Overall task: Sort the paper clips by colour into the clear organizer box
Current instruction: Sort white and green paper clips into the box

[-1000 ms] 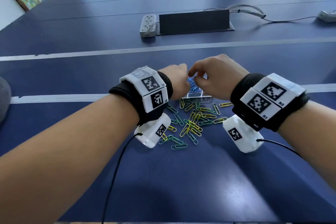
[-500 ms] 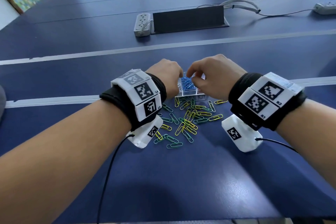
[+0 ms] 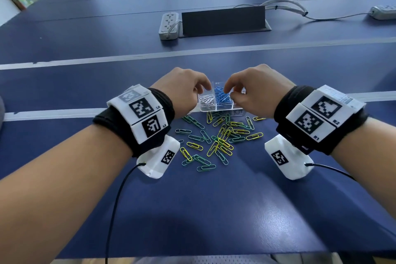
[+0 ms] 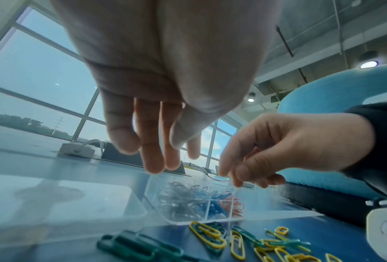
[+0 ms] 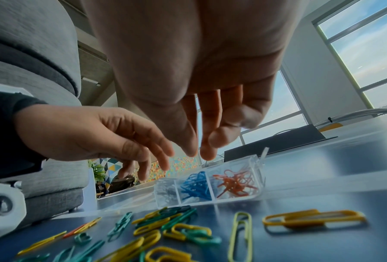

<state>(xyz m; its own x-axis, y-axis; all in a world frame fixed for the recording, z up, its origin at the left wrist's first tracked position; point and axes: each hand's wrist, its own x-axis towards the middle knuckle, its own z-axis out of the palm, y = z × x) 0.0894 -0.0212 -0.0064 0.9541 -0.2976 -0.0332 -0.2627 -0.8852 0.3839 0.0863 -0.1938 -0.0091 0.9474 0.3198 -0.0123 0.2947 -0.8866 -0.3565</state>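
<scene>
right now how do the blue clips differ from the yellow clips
The blue clips lie heaped in a middle compartment of the box; the yellow clips lie on the table. The blue ones are alone in their colour; the yellow ones are mixed with green clips. Both look the same shape.

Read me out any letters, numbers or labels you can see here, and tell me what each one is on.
"L4": left wrist's upper tag.
"L5": left wrist's lower tag.
"R2": right wrist's upper tag.
"R1": right wrist's lower tag.
Fine print on the right wrist sticker: too small to read.
Mark on the clear organizer box, front edge: too blurred to read.
</scene>
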